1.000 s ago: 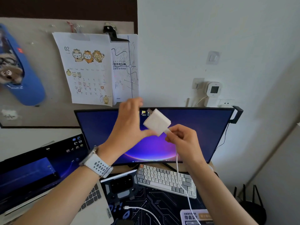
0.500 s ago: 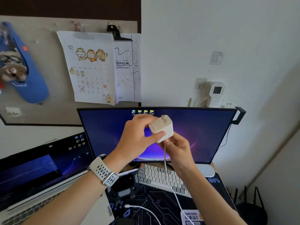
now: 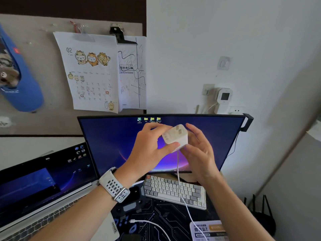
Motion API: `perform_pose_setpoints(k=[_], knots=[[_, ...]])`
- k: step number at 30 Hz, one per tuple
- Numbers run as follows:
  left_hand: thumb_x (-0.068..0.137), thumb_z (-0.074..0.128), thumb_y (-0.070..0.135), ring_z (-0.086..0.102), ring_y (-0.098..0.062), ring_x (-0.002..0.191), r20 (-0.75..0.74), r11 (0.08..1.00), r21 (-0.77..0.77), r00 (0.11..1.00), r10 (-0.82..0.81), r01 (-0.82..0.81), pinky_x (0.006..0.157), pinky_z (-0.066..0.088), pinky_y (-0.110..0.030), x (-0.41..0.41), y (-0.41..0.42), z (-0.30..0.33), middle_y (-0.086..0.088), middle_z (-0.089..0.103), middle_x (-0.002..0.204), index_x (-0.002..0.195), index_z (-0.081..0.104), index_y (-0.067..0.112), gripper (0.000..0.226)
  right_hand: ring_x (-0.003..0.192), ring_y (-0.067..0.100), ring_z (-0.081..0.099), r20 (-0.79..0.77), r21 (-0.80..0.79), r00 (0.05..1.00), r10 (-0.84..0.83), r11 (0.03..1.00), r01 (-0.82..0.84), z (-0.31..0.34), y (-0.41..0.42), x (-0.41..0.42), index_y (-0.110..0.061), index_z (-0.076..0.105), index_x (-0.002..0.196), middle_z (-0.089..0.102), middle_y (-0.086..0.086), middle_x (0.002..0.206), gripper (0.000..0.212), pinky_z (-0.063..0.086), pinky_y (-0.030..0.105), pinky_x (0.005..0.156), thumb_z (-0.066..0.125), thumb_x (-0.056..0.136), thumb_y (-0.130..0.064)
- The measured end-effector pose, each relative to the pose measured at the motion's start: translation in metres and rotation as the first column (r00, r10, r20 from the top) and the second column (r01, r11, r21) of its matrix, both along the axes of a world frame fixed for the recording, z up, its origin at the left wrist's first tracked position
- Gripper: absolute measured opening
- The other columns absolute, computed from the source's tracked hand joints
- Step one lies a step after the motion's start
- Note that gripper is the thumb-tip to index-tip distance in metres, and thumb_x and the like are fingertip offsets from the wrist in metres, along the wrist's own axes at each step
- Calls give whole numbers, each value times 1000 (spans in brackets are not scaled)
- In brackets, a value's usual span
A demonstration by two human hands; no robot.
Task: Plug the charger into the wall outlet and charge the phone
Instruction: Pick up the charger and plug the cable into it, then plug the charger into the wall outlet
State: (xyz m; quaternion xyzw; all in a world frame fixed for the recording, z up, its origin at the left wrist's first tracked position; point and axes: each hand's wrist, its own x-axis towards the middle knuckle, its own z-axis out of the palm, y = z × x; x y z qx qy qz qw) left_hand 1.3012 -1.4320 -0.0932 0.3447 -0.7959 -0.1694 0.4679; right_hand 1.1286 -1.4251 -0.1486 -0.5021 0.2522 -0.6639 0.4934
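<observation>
- While held up in front of the monitor [image 3: 107, 136], charger [image 3: 175, 136] sits between both hands, white block, prong face turned up and toward the camera, prongs look folded flat or only partly out; can't tell for sure.
- Left hand [image 3: 149, 145] pinches charger: thumb under its lower edge, fingers curled over the top-left.
- Right hand [image 3: 198, 150] cups charger's right side and base, fingers loosely spread, top finger reaching over the upper corner.
- White cable [image 3: 180, 188] drops from charger's underside, runs down over the keyboard [image 3: 166, 190] toward the bottom edge; its far end is out of view.
- A second white cable end [image 3: 139, 221] lies loose on the dark mat on the worktop [image 3: 166, 220].
- Phone not clearly visible; can't place it.
- Wall outlet [image 3: 236, 111] is up right, just above monitor's top-right corner, well apart from charger; a white plug-in device [image 3: 224, 98] occupies the spot just beside it.
- Step in hand, judged: readying or orienting the plug, not yet inserting.
- Next move calls for: prongs out and facing the wall, one hand carrying charger up-right over the monitor edge, lining up with the free socket, pushing straight in; cable slack must clear the keyboard.
</observation>
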Motion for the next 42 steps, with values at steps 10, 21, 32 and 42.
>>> perform_pose_setpoints(k=[10, 21, 32, 42], knots=[[78, 69, 36, 65, -7, 80, -201, 973, 170, 972, -120, 156, 69, 51, -25, -9, -7, -14, 9, 70, 82, 93, 66, 20, 22, 104, 31, 61, -417, -50, 888, -193, 981, 190, 28, 21, 2, -21, 60, 116, 67, 7, 109, 36, 55, 39, 84, 72, 82, -14], [82, 71, 15, 67, -18, 74, -288, 661, 564, 868, -405, 496, 71, 49, -17, -14, 6, -33, -5, 74, 73, 88, 61, 16, 12, 91, 25, 63, 4, -46, 949, -314, 948, 314, 66, 39, 0, -20, 62, 105, 71, 3, 94, 38, 58, 42, 72, 75, 70, -13], [89, 62, 11, 53, -15, 64, -224, 725, 469, 862, -455, 505, 76, 42, -31, -37, -16, -13, -2, 62, 58, 77, 64, 13, 13, 87, 16, 63, -252, -349, 667, -701, 709, 613, 141, 63, -62, -32, 62, 100, 72, -12, 88, 41, 56, 33, 74, 72, 73, -3], [92, 58, 18, 58, -15, 68, -146, 711, 483, 848, -509, 510, 87, 46, -47, -113, -23, -8, -3, 64, 60, 73, 65, 17, 20, 95, 15, 55, -532, -672, 4, -847, 425, 607, 173, 46, -164, -20, 64, 115, 59, -4, 101, 46, 47, 33, 81, 71, 73, -2]])
